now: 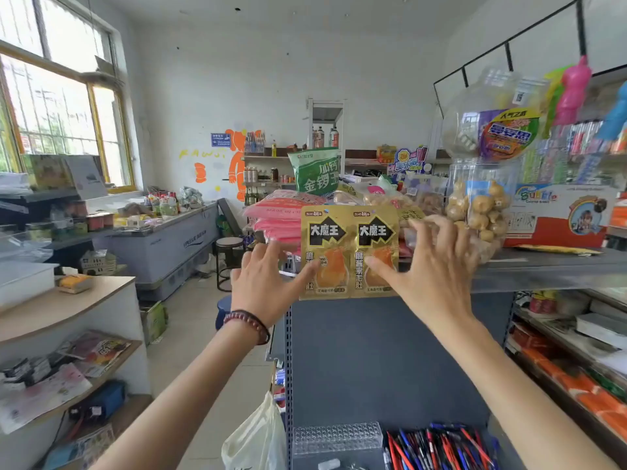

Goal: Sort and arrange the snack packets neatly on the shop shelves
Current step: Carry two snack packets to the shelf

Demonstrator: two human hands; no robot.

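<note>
Two gold snack packets stand side by side at the front edge of the grey shelf top (543,269): the left gold packet (326,232) and the right gold packet (376,228). My left hand (268,283), fingers spread, touches the left packet's lower part with its thumb. My right hand (437,266), also spread, rests its thumb on the right packet's lower part, its fingers reaching past the packet's right edge. Behind them lie a stack of pink packets (278,212), a green bag (317,171) and a clear bag of round brown snacks (481,212).
A clear jar (492,123) and an orange box (559,218) stand on the shelf top at right. Pens (441,449) fill a tray below. A white plastic bag (258,439) hangs at the shelf's left corner. A wooden counter (68,300) and a chest freezer (169,242) stand left.
</note>
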